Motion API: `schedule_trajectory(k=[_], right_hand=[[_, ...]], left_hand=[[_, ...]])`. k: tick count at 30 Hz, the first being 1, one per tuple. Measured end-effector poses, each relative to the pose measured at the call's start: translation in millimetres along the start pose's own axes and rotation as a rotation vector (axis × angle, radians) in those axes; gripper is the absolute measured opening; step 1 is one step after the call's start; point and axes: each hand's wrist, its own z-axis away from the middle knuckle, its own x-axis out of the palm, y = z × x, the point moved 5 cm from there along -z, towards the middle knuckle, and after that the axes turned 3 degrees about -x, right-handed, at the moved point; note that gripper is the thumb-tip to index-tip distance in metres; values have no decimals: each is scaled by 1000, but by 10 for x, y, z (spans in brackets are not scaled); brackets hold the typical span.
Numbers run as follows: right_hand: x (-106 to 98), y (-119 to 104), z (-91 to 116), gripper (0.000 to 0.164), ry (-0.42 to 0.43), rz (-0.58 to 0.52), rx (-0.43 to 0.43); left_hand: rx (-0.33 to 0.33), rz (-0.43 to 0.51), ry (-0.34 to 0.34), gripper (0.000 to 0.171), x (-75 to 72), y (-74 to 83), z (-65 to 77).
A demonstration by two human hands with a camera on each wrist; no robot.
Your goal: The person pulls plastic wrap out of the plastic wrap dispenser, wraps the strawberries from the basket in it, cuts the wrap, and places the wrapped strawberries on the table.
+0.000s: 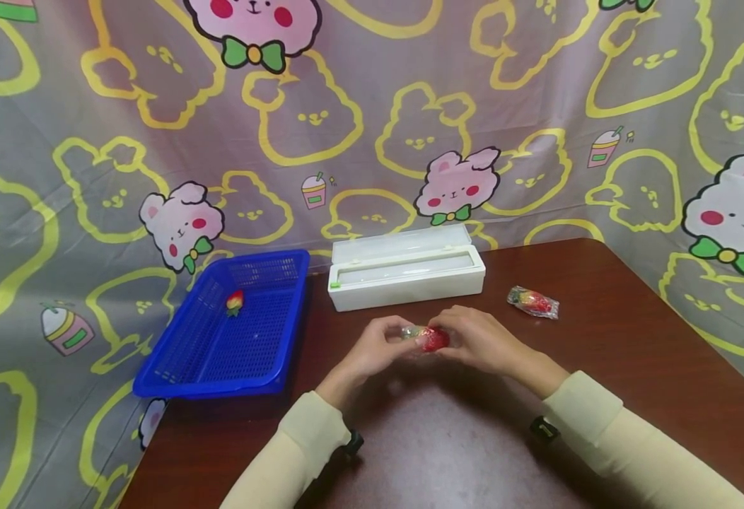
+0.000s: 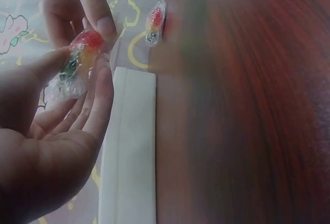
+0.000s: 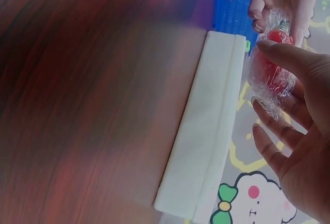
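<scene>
A strawberry (image 1: 434,339) wrapped in clear plastic film is held up between both hands in front of the white box. My left hand (image 1: 375,346) grips its green leafy end with thumb and fingers. The right hand (image 1: 477,339) pinches the red end, its thumb (image 3: 283,54) lying over the fruit in the right wrist view. Loose crinkled film (image 3: 270,100) sticks out past the red part there. In the left wrist view, bunched film (image 2: 67,87) gathers below the leaves.
Behind the hands stands a white cling-film box (image 1: 410,288) with its lid (image 1: 404,244) raised. A blue basket (image 1: 209,387) at left holds one strawberry (image 1: 235,302). Another film-wrapped strawberry (image 1: 533,302) lies right on the brown table (image 1: 652,396). A patterned curtain (image 1: 372,106) hangs behind.
</scene>
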Motion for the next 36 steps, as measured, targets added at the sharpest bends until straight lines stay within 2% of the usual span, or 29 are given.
schedule_trajectory(k=[8, 10, 11, 13, 17, 20, 21, 24, 27, 31, 36], right_hand=[[-133, 119, 88, 43, 17, 35, 61], [-174, 158, 123, 45, 32, 48, 69], [-196, 183, 147, 46, 39, 56, 76], [-242, 245, 198, 48, 47, 71, 93], [-327, 457, 343, 49, 47, 95, 142], [-378, 665, 472, 46, 45, 130, 180], [-393, 737, 518, 46, 43, 142, 200], [-422, 946, 664, 43, 29, 175, 255], [-439, 1118, 802, 43, 8, 188, 312], [-440, 1269, 921, 45, -8, 206, 327], [-428, 1347, 977, 44, -15, 275, 296]], left_hand=[[57, -29, 28, 22, -60, 100, -71], [73, -70, 47, 20, -107, 140, -95], [90, -107, 64, 19, -140, 168, -107], [137, -241, 127, 17, -234, 218, -139], [199, -615, 344, 24, -479, 296, -187], [148, -820, 471, 40, -647, 258, -220], [110, -878, 498, 45, -693, 227, -230], [-13, -1023, 526, 58, -796, 107, -249], [-99, -1143, 522, 68, -859, -2, -252], [-148, -1227, 518, 72, -903, -90, -248], [-154, -1216, 520, 68, -928, -105, -238]])
